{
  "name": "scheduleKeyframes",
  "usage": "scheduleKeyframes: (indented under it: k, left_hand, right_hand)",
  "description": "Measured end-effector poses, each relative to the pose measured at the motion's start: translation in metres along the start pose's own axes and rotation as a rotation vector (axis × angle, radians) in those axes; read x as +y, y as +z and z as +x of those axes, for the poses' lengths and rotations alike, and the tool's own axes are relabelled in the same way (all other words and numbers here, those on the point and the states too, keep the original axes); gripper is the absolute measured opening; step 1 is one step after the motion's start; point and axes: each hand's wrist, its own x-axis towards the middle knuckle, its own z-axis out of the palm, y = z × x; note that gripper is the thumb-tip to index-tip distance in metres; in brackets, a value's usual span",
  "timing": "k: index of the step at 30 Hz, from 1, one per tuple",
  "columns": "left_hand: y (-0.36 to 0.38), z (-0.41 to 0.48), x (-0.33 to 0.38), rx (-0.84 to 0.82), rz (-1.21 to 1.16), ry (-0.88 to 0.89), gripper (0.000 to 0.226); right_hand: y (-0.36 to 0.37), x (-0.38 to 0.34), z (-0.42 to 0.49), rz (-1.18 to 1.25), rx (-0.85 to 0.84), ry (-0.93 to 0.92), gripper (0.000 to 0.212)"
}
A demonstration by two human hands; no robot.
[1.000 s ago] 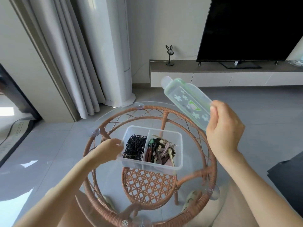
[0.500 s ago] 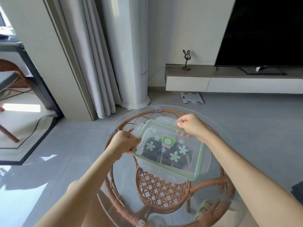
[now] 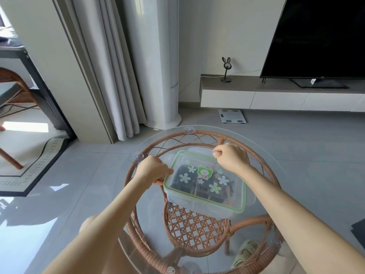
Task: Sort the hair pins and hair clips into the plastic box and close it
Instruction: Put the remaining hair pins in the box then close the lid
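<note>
**A:** From the head camera, lower centre of frame: the clear plastic box with the green-rimmed lid sits on the round glass-topped rattan table, lid on, dark pins and clips showing through it.

**B:** And the hands?

**A:** The left hand is curled narrow, fingers pinched on the lid's left edge by the side flap. The right hand is fisted at the far right corner, knuckles down on the rim; I can't tell whether it grips a flap or just presses.

**B:** So we're at the sealing step, I'd say.

**A:** Looks it. Best to press each flap down squarely while the other hand steadies the box, so it doesn't skate on the glass.

**B:** Any writing?

**A:** A green bear sticker among pale flowers, with pink lettering under it too small to read. A faint printed line below is illegible too.
</note>
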Motion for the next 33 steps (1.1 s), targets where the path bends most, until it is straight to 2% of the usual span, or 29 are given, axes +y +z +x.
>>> scheduleKeyframes:
  k: [7,11,13,15,17,19,21,24,29,33]
  left_hand:
    - [0.003,0.001,-0.006,0.003,-0.125,-0.014,0.023]
    - [0.002,-0.001,-0.01,-0.036,-0.207,-0.034,0.012]
    - [0.003,0.0,-0.015,-0.03,-0.23,-0.015,0.016]
    - [0.006,0.001,-0.018,0.021,-0.231,0.032,0.02]
    - [0.011,0.0,-0.018,0.115,-0.15,0.084,0.032]
    - [0.016,-0.006,-0.016,0.183,0.077,0.149,0.033]
    - [0.02,-0.012,-0.018,0.199,0.336,0.237,0.026]
    - [0.023,-0.016,-0.025,0.146,0.648,0.37,0.032]
    - [0.019,-0.019,-0.018,0.046,0.631,0.393,0.039]
    - [0.018,-0.013,-0.019,0.006,0.482,0.375,0.045]
  right_hand:
    - [0.011,0.005,-0.004,0.002,0.007,-0.029,0.03]
    - [0.011,0.011,-0.015,-0.067,0.073,-0.069,0.036]
    - [0.007,0.016,-0.03,-0.091,0.143,-0.039,0.041]
    - [0.003,0.022,-0.056,-0.135,0.203,0.07,0.048]
    - [0.003,0.026,-0.089,-0.242,0.231,0.188,0.056]
    - [0.002,0.023,-0.112,-0.324,0.217,0.247,0.06]
    - [0.0,0.02,-0.119,-0.375,0.172,0.273,0.06]
    - [0.002,0.018,-0.116,-0.441,0.13,0.228,0.062]
    - [0.009,0.018,-0.103,-0.393,0.056,0.186,0.065]
    - [-0.002,0.026,-0.098,-0.053,-0.068,0.255,0.056]
